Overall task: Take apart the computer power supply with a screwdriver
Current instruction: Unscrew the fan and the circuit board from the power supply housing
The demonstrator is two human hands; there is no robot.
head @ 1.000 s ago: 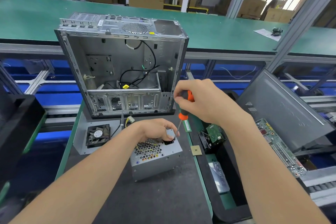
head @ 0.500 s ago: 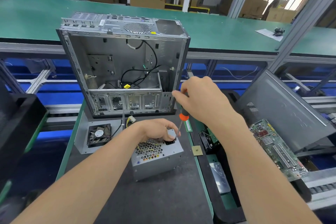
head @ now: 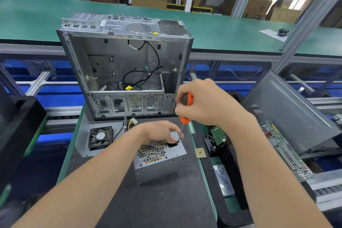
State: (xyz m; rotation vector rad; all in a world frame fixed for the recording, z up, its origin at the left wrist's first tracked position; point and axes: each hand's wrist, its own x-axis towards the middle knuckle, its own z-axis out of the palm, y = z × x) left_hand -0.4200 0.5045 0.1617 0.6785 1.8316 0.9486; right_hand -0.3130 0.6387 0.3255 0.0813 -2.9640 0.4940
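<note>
As screwdriver (head: 184, 119) tilts, tip on power supply (head: 161, 164)

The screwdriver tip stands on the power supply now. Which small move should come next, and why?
Probably turn the screwdriver to loosen the screw, which is too small to see. Its tip sits on the top face of the power supply beside the black socket. The right hand grips the orange handle, and the left hand holds the top edge.

I see the power supply (head: 159, 161) lying under the fingers (head: 173, 131) of my left hand (head: 161, 132), with the screwdriver (head: 184, 120) standing on it just right of them. Behind the fingers stands the computer case (head: 125, 65). The fan (head: 100, 138) is to their left, the memory stick (head: 191, 127) and chip (head: 200, 153) to their right.
</note>
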